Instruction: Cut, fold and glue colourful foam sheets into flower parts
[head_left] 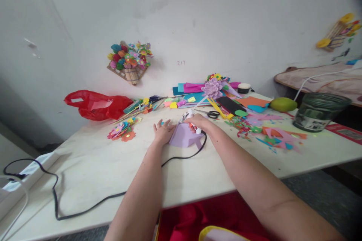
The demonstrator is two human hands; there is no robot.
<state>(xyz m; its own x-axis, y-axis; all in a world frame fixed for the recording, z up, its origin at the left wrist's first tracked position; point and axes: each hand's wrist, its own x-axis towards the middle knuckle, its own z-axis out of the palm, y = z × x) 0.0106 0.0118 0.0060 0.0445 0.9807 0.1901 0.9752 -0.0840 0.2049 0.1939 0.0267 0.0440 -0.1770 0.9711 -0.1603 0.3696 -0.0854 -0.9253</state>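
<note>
the desk (107, 169) is cream-white, with a bright red bag (98, 105) and a pale lilac sheet (183, 135) on it. the layered flower (212, 88) is lilac, the scissors (212, 114) have black handles, and the cord (90, 208) is black. the paper scraps (278, 138) mix pink, orange, blue and green.

Right hand (195, 122) blurred, hides part of white corded tool (190, 116); tip unclear. Power strip (31, 171) cut off at left edge. Lettering on jar (319, 113) unreadable. Both forearms cut off by bottom edge.
</note>
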